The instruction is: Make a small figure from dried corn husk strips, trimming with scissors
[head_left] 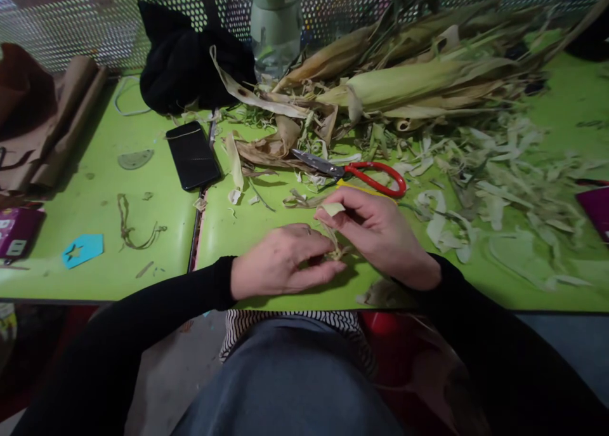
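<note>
Near the front edge of the green table, my right hand (380, 233) pinches a small pale piece of corn husk (333, 209) between thumb and fingers. Just left of it, my left hand (290, 258) is curled with thumb and fingers close about a small bundle of thin husk strips (337, 251); the fingers partly hide it. Beyond my hands lie red-handled scissors (352, 171), blades pointing left. A yellow object (366, 188) shows partly beneath their handle. A dry husk scrap (299, 200) lies right behind my left hand.
Corn husks (404, 84) are heaped at the back right, with many shredded strips (495, 182) below. A black phone (193, 155), a twisted cord (130, 226) and a blue tag (83, 251) lie left. A bottle (276, 26) and black cloth (185, 61) stand by the mesh screen.
</note>
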Demonstrator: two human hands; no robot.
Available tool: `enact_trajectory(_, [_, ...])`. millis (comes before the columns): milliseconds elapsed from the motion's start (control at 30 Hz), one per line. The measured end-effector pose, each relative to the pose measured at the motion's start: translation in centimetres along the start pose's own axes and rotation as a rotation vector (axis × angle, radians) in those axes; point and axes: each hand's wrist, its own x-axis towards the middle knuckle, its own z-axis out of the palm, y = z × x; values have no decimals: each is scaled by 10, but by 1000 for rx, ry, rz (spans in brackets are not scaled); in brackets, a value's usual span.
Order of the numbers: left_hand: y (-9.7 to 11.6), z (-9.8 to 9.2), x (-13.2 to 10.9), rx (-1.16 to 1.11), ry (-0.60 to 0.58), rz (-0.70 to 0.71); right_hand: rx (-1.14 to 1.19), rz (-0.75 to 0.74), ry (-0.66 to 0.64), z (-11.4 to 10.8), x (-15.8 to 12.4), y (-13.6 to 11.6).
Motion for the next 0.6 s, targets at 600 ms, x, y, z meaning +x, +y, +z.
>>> enact_trajectory(600, [-3,3,7,-696,247,-401,47,28,128,-8,2,0])
